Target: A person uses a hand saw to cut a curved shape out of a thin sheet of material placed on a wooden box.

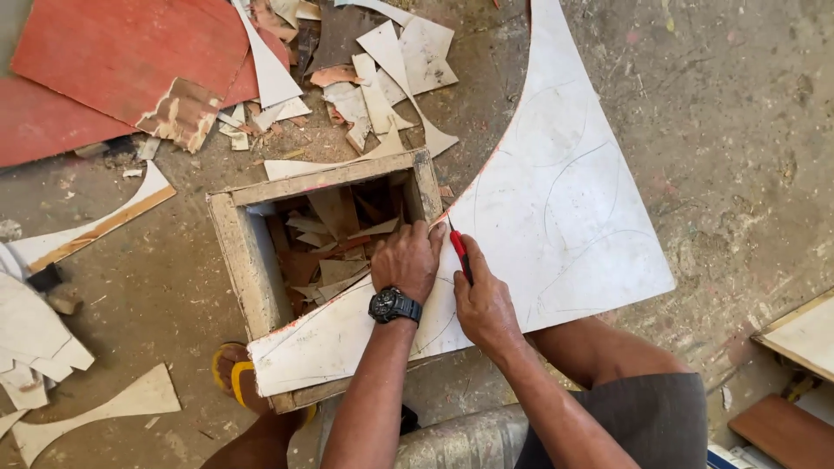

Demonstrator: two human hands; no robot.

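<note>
Right hand [485, 304] is closed in a fist around a red-handled cutter [460, 253], fingers wrapped tight on the handle, the tool's tip pointing away from the body and meeting the white laminate sheet [556, 217] right at its curved edge. Left hand [406, 259] lies flat, fingers together and pressed down on the same sheet, fingertips reaching over its edge at the far right corner of the wooden box frame [248, 260]. It holds nothing; it only bears down. A black wristwatch [395, 306] sits on that wrist.

Head view, looking straight down. The sheet rests across the near right part of the box frame, its near left end covering the frame's near rail, its broad part spreading off to the right over the concrete floor [738, 130]. Faint pencil curves are drawn across its face. Judged from this, the step in hand is scoring or trimming along the sheet's curved edge, with the left hand as clamp. The next stroke seems to call for steady downward pressure from the left and a controlled pull of the blade along the line, with the left fingers kept out of its path; the two hands are just beside each other.

Inside the frame lie laminate offcuts [334, 247]. More white scraps [382, 78] lie beyond the frame's far edge, red boards [113, 61] at far left. A foot in a yellow sandal [233, 369] is planted by the frame's near left corner.
</note>
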